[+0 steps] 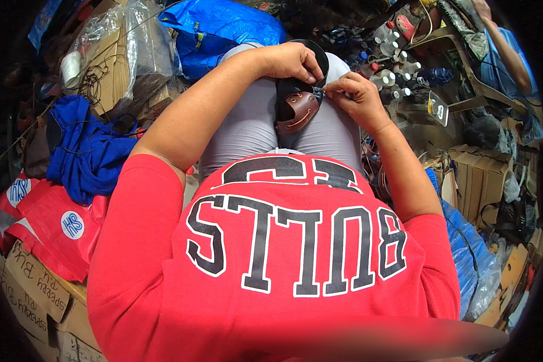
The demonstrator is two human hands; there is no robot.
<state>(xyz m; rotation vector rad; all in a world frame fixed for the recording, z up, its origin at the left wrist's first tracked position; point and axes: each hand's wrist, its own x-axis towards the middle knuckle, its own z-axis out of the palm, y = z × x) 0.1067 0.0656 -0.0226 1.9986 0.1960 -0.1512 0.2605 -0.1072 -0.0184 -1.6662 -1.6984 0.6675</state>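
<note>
A shoe (300, 110) with a brown leather upper, pale stitching or lace and a dark sole rests between my thighs in my lap. My left hand (297, 63) is closed on its far part, with thumb and fingers at the dark rim. Beside the shoe's right edge, my right hand (355, 98) is closed in a pinch, its fingertips close to the upper. What the pinch holds is too small to make out. Grey trousers (241, 123) cover my legs under the shoe.
Several bottles (392, 60) stand at the far right near a wooden frame (464, 66). A blue plastic bag (223, 27) lies ahead. Blue cloth (84, 145) and cardboard boxes (33, 295) are on my left. More cardboard (479, 181) is on my right. Another person's arm (505, 51) shows at the far right.
</note>
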